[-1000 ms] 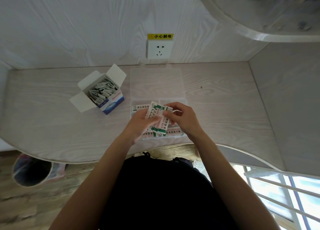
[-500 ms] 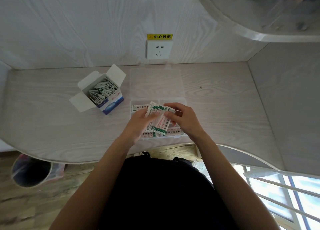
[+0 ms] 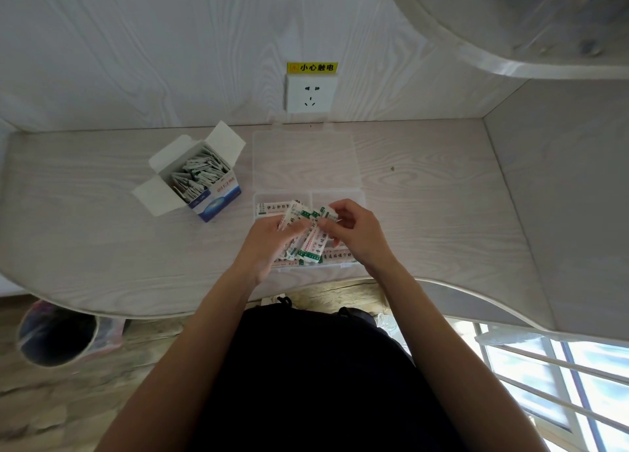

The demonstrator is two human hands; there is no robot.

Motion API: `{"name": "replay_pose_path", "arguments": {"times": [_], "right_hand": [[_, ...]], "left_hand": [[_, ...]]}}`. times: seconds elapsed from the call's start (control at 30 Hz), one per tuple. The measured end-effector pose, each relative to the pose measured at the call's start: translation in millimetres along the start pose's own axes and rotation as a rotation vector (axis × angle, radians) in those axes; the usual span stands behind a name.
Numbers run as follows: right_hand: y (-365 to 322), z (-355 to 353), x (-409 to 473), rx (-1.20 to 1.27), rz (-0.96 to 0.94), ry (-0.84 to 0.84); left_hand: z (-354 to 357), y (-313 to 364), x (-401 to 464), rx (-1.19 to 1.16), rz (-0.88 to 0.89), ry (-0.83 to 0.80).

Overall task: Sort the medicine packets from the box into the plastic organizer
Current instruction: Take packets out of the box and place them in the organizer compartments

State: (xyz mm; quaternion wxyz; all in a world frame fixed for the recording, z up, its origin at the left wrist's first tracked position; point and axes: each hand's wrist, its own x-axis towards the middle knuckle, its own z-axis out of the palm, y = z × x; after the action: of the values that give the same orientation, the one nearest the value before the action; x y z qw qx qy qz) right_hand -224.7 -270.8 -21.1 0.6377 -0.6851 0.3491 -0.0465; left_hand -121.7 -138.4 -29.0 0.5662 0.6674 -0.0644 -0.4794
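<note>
Off the desk's (image 3: 102, 247) left front edge a bin (image 3: 58, 332) stands on the floor, out of play. Toward the desk's left rear, the box (image 3: 200, 182) sits with its flaps open and many medicine packets (image 3: 197, 176) inside, so plenty of sorting remains.

Just right of it lies the plastic organizer (image 3: 357, 199), its clear lid folded back toward the wall socket (image 3: 309, 92); packets lie in its near compartments. Over these your left hand (image 3: 269, 240) grasps a fanned bundle of packets (image 3: 306, 240), thumb on top.

Compared with a second ago, the bundle has tipped and spread a little, and your right hand (image 3: 354, 233) has shifted from the bundle's middle to its far end, where its fingertips pinch the top packet (image 3: 328, 213). You look to be peeling one off, ready to lay it into a compartment; which one I cannot tell.
</note>
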Motion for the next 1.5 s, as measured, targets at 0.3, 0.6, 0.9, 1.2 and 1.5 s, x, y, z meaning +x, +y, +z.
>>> {"name": "replay_pose_path", "arguments": {"times": [0.3, 0.6, 0.9, 1.2, 1.5], "right_hand": [[-1.2, 0.4, 0.2, -0.062, -0.008, -0.009], [-0.3, 1.1, 0.3, -0.038, 0.016, -0.025], [-5.9, -11.1, -4.3, 0.003, -0.054, 0.017], [12.3, -46.4, 8.1, -0.336, -0.071, 0.175], [29.8, -30.0, 9.6, -0.599, -0.255, 0.213]], "left_hand": [[0.7, 0.9, 1.3, -0.106, -0.061, 0.014], [-1.6, -3.9, 0.4, -0.035, 0.023, -0.001], [-3.0, -4.6, -1.2, -0.073, 0.051, 0.108], [-12.2, -12.7, -3.3, -0.159, 0.070, 0.168], [-15.1, -10.8, -5.4, -0.161, 0.057, 0.197]]}}
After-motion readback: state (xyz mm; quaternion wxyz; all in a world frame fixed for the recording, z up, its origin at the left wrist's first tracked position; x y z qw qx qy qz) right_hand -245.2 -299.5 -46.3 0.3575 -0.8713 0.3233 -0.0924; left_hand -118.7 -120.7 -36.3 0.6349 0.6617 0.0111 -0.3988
